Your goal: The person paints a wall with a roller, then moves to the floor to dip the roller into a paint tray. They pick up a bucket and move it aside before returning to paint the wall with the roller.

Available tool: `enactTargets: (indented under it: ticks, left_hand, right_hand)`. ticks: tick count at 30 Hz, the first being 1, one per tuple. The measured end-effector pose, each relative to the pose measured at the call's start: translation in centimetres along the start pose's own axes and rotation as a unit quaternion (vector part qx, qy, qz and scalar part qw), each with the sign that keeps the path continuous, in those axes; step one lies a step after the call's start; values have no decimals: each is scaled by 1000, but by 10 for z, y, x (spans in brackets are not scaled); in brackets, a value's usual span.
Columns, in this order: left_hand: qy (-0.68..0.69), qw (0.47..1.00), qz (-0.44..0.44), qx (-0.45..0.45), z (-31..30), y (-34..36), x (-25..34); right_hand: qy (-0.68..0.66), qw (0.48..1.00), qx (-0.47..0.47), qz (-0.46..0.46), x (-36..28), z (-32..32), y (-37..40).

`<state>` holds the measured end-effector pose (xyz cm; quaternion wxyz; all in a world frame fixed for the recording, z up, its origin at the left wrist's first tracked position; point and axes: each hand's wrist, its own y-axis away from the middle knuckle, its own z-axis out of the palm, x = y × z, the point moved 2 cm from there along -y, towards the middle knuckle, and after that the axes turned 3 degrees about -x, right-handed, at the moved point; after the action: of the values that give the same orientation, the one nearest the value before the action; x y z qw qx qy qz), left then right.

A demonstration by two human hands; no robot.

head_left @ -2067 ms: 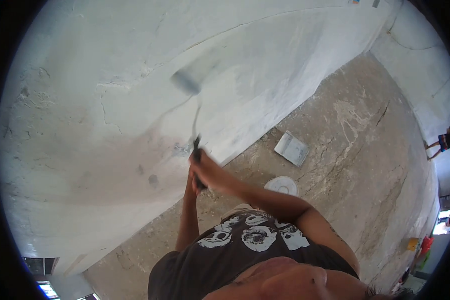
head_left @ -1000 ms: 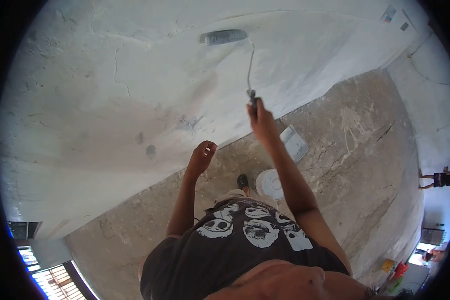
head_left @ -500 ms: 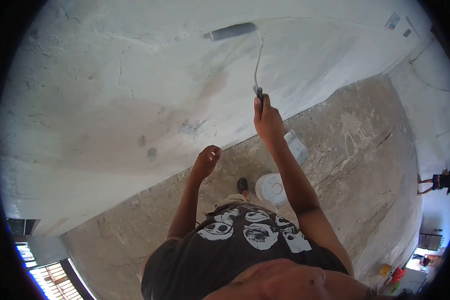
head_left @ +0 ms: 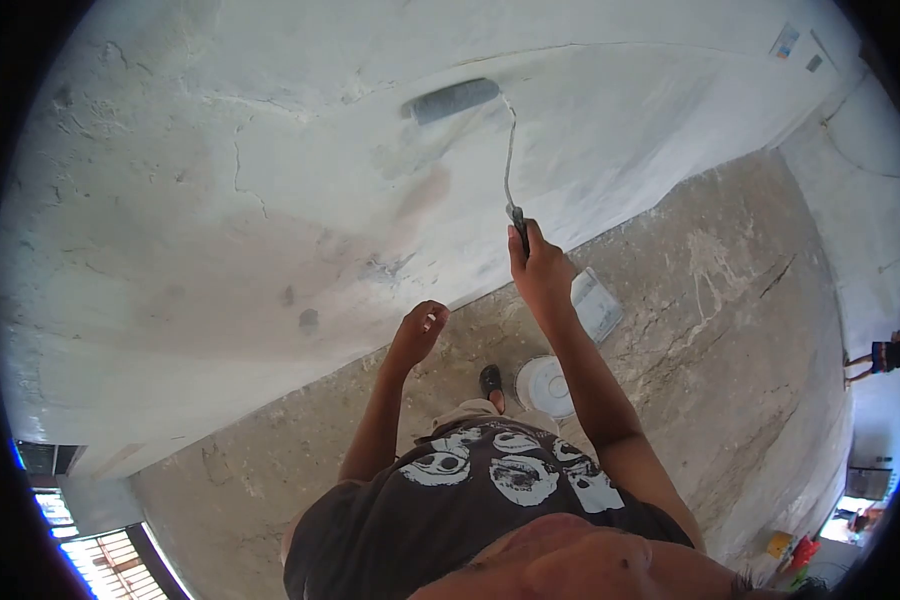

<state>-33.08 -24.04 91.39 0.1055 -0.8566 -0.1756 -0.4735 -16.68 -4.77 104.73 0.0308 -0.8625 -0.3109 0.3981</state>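
Note:
My right hand (head_left: 543, 268) is closed around the dark handle of a paint roller (head_left: 456, 101). A long bent wire frame runs up from the handle to the grey sleeve, which lies against the whitish wall (head_left: 530, 150). Wet-looking darker streaks show just around the sleeve. My left hand (head_left: 417, 335) hangs low by the foot of the wall, its fingers loosely curled with a gap at the thumb, and I see no tool in it. Below my right forearm stands a white round bucket (head_left: 546, 387), partly hidden by the arm and shirt.
A pale flat rectangular container (head_left: 596, 305) lies on the rough concrete floor (head_left: 710, 290) behind my right forearm. Cracks and pinkish patches mark the wall. Another person (head_left: 885, 355) stands at the far right. Red and yellow things (head_left: 798, 548) lie at the lower right.
The roller and my right hand have moved down the wall, with the sleeve slightly further left. My left hand sits slightly lower in view; the whole view has shifted a little.

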Motion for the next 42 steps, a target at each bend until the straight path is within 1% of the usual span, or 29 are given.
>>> enactTargets:
  ticks: [2,5,8,10,12,13,15,16,18,19,24,26,28,30,31,33,36,38,40,42]
  left_hand:
    - [10,1000,-13,-6,2,-1,3]
    - [20,1000,-3,-4,3,-2,3]
    - [36,999,-17,-3,2,3,7]
    - [28,1000,-11,0,-3,6,9]
    - [23,1000,-3,3,-8,8,9]
    - [24,1000,-10,5,-12,9,8]
    - [26,1000,-16,6,-14,10,6]
    - [16,1000,-12,14,-17,10,9]
    - [5,1000,-7,24,-22,10,13]
    - [6,1000,-3,30,-22,11,13]
    - [20,999,0,34,-26,16,12]
    - [12,999,-25,26,-26,19,9]
    - [12,999,-23,31,-27,24,10]
    - [13,999,-17,37,-27,23,10]
    - [18,999,-20,36,-28,21,8]
    - [23,999,-19,38,-28,18,7]
    - [13,1000,-15,17,-26,14,6]
    - [6,1000,-1,17,-25,6,6]
    - [8,1000,2,13,-21,3,6]
    - [9,1000,7,14,-21,0,5]
  right_hand:
    - [18,1000,-7,-1,16,16,12]
    - [34,999,-16,0,51,44,38]
    - [16,1000,-7,10,61,43,53]
    - [-1,1000,2,21,59,43,57]
    - [-85,996,10,5,53,39,57]
    - [-86,996,10,5,48,39,55]
    - [-168,986,-12,17,39,43,48]
    - [-168,986,-12,16,35,45,44]
    - [-159,986,26,-32,24,46,31]
    - [-161,986,27,-35,21,45,25]
    - [-199,978,-43,-36,5,35,-7]
    - [-202,977,-58,-35,2,32,-15]
    - [-207,975,-72,-35,4,36,-10]
    - [-152,986,-49,-46,22,56,6]
    - [-150,986,-48,-46,32,67,17]
    - [-166,984,-59,-21,49,84,34]
    - [-152,987,-44,-21,30,68,26]
    - [-145,989,-30,-9,-2,41,3]
    - [-150,987,-64,-7,-25,17,-16]
    - [-150,987,-58,-12,-24,19,-17]
